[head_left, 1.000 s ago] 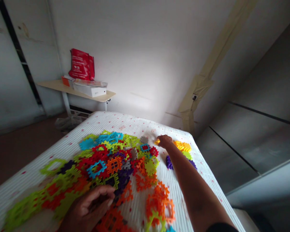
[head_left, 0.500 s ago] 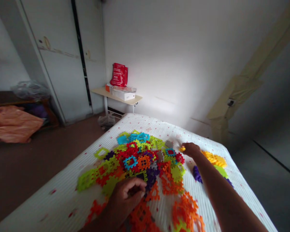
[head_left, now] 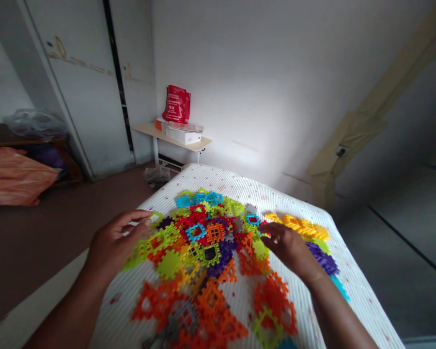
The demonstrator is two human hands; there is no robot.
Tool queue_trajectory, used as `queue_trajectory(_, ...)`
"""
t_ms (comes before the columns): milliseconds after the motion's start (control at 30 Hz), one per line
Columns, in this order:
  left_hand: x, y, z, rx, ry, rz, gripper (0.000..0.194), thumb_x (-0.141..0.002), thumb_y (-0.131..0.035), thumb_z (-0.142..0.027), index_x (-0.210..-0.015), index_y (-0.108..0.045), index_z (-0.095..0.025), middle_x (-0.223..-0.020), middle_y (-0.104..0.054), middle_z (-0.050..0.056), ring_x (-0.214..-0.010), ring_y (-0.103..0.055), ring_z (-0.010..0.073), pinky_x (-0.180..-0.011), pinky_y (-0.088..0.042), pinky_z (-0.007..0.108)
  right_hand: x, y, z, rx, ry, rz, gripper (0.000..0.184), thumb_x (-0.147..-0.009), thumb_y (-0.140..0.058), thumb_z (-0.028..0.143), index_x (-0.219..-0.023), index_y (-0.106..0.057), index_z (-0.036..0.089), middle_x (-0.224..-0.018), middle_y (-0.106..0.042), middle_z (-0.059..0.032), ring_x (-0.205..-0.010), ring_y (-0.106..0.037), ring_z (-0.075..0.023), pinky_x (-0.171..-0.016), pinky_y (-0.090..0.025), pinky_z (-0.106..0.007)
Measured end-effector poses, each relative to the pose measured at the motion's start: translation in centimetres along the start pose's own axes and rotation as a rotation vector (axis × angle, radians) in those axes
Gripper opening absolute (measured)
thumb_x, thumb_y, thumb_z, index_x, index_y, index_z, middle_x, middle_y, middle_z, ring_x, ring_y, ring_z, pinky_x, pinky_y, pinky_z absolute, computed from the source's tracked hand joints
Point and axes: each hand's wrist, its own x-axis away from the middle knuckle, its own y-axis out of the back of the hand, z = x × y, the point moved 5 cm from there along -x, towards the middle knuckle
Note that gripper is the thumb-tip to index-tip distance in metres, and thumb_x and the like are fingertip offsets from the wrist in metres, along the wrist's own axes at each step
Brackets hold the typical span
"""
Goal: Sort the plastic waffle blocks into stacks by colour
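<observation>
My left hand (head_left: 118, 240) is at the left side of a pile of colourful plastic interlocking tiles with toothed edges. Its thumb and forefinger close on a lime-green tile (head_left: 157, 217) at the pile's edge. My right hand (head_left: 288, 245) reaches to the pile's right side, fingers bent together by red and lime tiles; what they grip, if anything, is hidden. Close by lie a lime-green solid tile (head_left: 260, 249), a blue frame tile (head_left: 195, 232) and an orange window tile (head_left: 215, 233). Yellow tiles (head_left: 301, 225) form a row beyond my right hand.
Purple tiles (head_left: 323, 258) continue the row on the right, with lime and blue ones beside them. Orange tiles (head_left: 218, 320) lie at the front of the white quilted bed (head_left: 240, 177). A small table (head_left: 145, 129) with a red bag (head_left: 177, 103) stands behind.
My right hand has come back from the yellow row to the pile, and a yellow tile now lies at that row's far end. My left hand has moved left to the lime-green tile.
</observation>
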Motion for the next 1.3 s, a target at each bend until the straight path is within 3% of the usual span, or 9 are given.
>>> queue_trajectory(100, -1.5, 0.0, 2.3, -0.241, -0.084, 0.095, 0.038, -0.073, -0.054, -0.048, -0.096, -0.066, -0.02, -0.107, -0.068, 0.01, -0.102, -0.062, 0.0287, -0.087, -0.047, 0.035, 1.6, -2.2, 5.1, -0.103, 0.18, 0.06, 0.025, -0.088, -0.048, 0.017, -0.104, -0.066, 0.024, -0.099, -0.068, -0.0043, -0.089, -0.062, -0.0176, -0.078, -0.048, -0.029)
queue_trajectory(200, -2.3, -1.1, 4.6, -0.33, -0.101, 0.173, 0.047, -0.074, -0.052, -0.05, -0.105, -0.064, -0.016, -0.113, -0.066, 0.014, -0.107, -0.06, 0.0303, -0.093, -0.045, 0.038, 1.6, -4.6, 9.7, -0.107, 0.315, 0.098, 0.019, -0.087, -0.052, 0.016, -0.098, -0.066, 0.024, -0.104, -0.066, -0.0048, -0.096, -0.057, -0.0191, -0.083, -0.045, -0.031)
queue_trajectory(333, -2.3, -2.9, 5.9, -0.339, -0.134, 0.215, 0.049, -0.076, -0.049, -0.05, -0.106, -0.065, -0.015, -0.115, -0.066, 0.014, -0.109, -0.06, 0.0295, -0.095, -0.044, 0.039, 0.6, -7.5, 13.1, -0.025, 0.388, 0.167, 0.009, -0.085, -0.059, 0.026, -0.087, -0.066, 0.022, -0.114, -0.062, -0.0049, -0.103, -0.051, -0.0234, -0.085, -0.042, -0.037)
queue_trajectory(500, -2.0, -4.5, 6.4, -0.321, -0.182, 0.237, 0.047, -0.071, -0.051, -0.049, -0.102, -0.066, -0.017, -0.109, -0.068, 0.01, -0.105, -0.062, 0.0264, -0.092, -0.046, 0.035, -0.2, -9.3, 12.6, 0.073, 0.327, 0.231, 0.015, -0.089, -0.053, 0.027, -0.087, -0.067, 0.022, -0.12, -0.059, -0.0038, -0.108, -0.048, -0.0235, -0.086, -0.039, -0.039)
queue_trajectory(733, -0.9, -6.2, 6.1, -0.28, -0.211, 0.276, 0.044, -0.071, -0.052, -0.046, -0.101, -0.067, -0.018, -0.112, -0.066, 0.01, -0.107, -0.059, 0.0271, -0.096, -0.042, 0.039, -0.4, -8.4, 9.6, 0.187, 0.131, 0.17, 0.017, -0.088, -0.053, 0.022, -0.079, -0.067, 0.019, -0.105, -0.062, -0.0082, -0.102, -0.051, -0.0243, -0.084, -0.04, -0.039)
queue_trajectory(900, -0.6, -6.8, 5.6, -0.244, -0.196, 0.27, 0.042, -0.068, -0.054, -0.047, -0.096, -0.067, -0.017, -0.105, -0.067, 0.01, -0.103, -0.06, 0.0272, -0.094, -0.043, 0.039, -0.7, -7.9, 11.8, 0.06, 0.251, 0.062, 0.015, -0.089, -0.05, 0.02, -0.079, -0.061, 0.02, -0.086, -0.064, -0.0024, -0.089, -0.053, -0.0187, -0.079, -0.04, -0.031)
queue_trajectory(1033, -0.7, -6.7, 5.8, -0.207, -0.149, 0.267, 0.043, -0.07, -0.052, -0.047, -0.098, -0.066, -0.018, -0.106, -0.067, 0.008, -0.1, -0.062, 0.0241, -0.09, -0.046, 0.034, -1.6, -9.3, 14.4, -0.012, 0.384, 0.1, 0.006, -0.084, -0.055, 0.018, -0.086, -0.059, 0.019, -0.087, -0.064, -0.0023, -0.086, -0.054, -0.0174, -0.078, -0.042, -0.028)
queue_trajectory(1200, -0.9, -6.5, 6.3, -0.172, -0.08, 0.259, 0.043, -0.07, -0.051, -0.046, -0.101, -0.065, -0.019, -0.107, -0.068, 0.006, -0.101, -0.063, 0.0234, -0.089, -0.047, 0.031, -3.1, -11.4, 15.3, 0.028, 0.347, 0.103, 0.025, -0.081, -0.058, 0.021, -0.105, -0.059, 0.016, -0.101, -0.063, -0.0083, -0.094, -0.056, -0.0213, -0.08, -0.045, -0.03)
queue_trajectory(1300, -0.9, -6.6, 6.4, -0.15, -0.051, 0.27, 0.044, -0.068, -0.052, -0.046, -0.101, -0.066, -0.02, -0.106, -0.068, 0.006, -0.1, -0.063, 0.0239, -0.087, -0.048, 0.032, -3.3, -11.8, 14.9, 0.02, 0.308, 0.131, 0.026, -0.079, -0.06, 0.022, -0.105, -0.059, 0.016, -0.105, -0.061, -0.0094, -0.095, -0.056, -0.0219, -0.078, -0.046, -0.029)
